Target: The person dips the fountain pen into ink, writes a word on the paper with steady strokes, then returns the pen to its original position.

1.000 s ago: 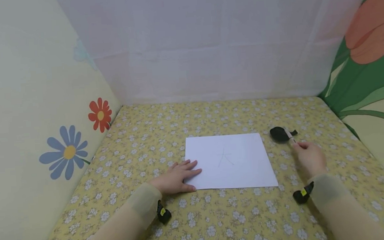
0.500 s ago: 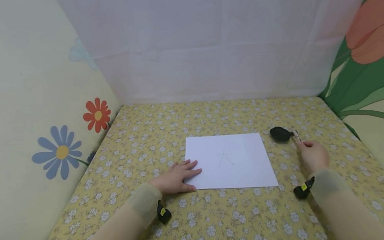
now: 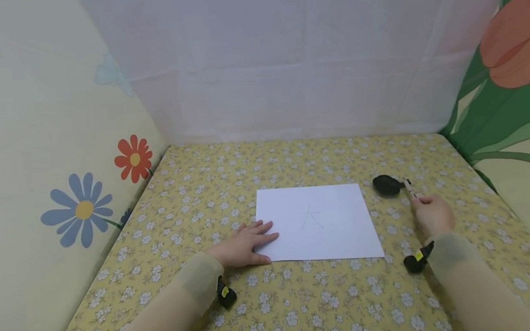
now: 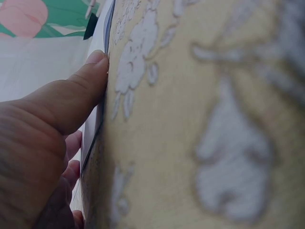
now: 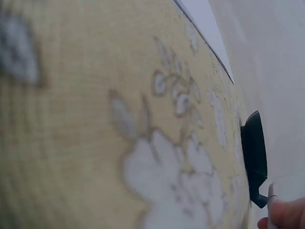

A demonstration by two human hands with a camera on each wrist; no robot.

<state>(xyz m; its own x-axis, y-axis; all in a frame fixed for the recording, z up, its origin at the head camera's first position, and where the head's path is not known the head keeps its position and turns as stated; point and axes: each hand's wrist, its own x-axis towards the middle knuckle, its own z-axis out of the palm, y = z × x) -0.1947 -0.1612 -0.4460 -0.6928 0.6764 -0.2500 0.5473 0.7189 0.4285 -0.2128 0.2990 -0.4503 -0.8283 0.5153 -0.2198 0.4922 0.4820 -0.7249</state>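
Observation:
My left hand [image 3: 240, 245] lies with spread fingers over the lower left corner of a white sheet of paper [image 3: 342, 231]. In the left wrist view its thumb [image 4: 88, 81] presses along the paper's near edge. Thin faint lines on the sheet form a character like 大. My right hand [image 3: 433, 215], right of the paper, pinches a slim pale pen-like stick [image 3: 410, 189] with dark marks. The stick's far end is right at the short narrow handle of a black, rounded, flat dish [image 3: 386, 185]. Only the fingertips [image 5: 290, 213] of that hand show in the right wrist view.
A yellow floral cloth [image 3: 319, 304] covers the table. A white curtain [image 3: 286, 58] hangs along the back edge. Walls painted with flowers stand at the left and right. Each wrist wears a small black camera, one on the right wrist [image 3: 416, 262].
The right hand has shifted slightly right, carrying the stick from across the dish's handle to the handle's end. The left hand and paper stay in place.

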